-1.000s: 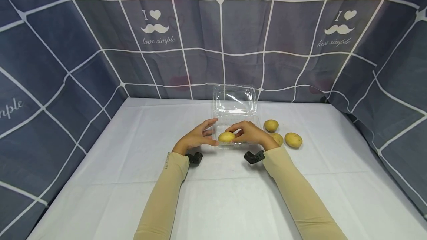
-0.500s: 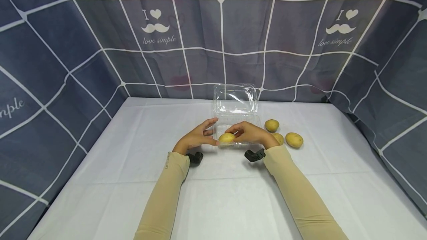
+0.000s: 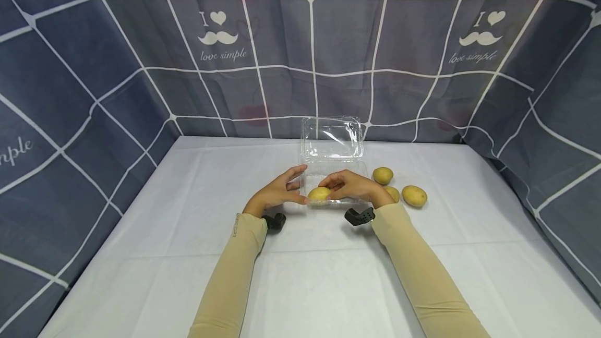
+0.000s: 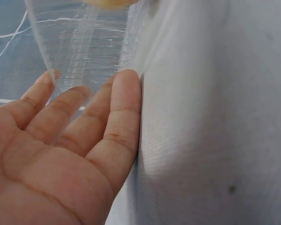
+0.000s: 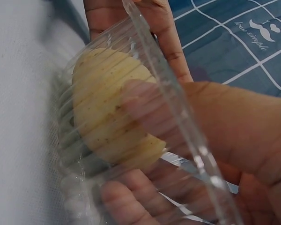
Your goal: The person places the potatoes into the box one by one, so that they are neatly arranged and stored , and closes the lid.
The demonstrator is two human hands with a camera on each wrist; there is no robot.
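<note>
A clear plastic clamshell box [image 3: 313,173] lies opened on the table, its lid [image 3: 332,142] raised at the back. At the front left inside it is a yellow potato [image 3: 317,195]. My right hand [image 3: 353,185] reaches over the front wall and holds this potato's right end; in the right wrist view the thumb [image 5: 143,105] lies on it, seen through the ribbed wall. Beside the box's left side is my left hand [image 3: 281,191], fingers extended. In the left wrist view its fingers [image 4: 124,112] touch or nearly touch the plastic wall.
Several potatoes are in view: to the right of the box lie a back potato [image 3: 382,175], a right-hand potato [image 3: 414,196] and one partly behind my right wrist [image 3: 392,194]. A white cloth covers the table [image 3: 310,286]. Dark checked curtains [image 3: 277,40] stand behind and at both sides.
The potato under my right hand sits slightly lower in the box than a second ago. Both hands stay nearly in place; the view shifts a little.
</note>
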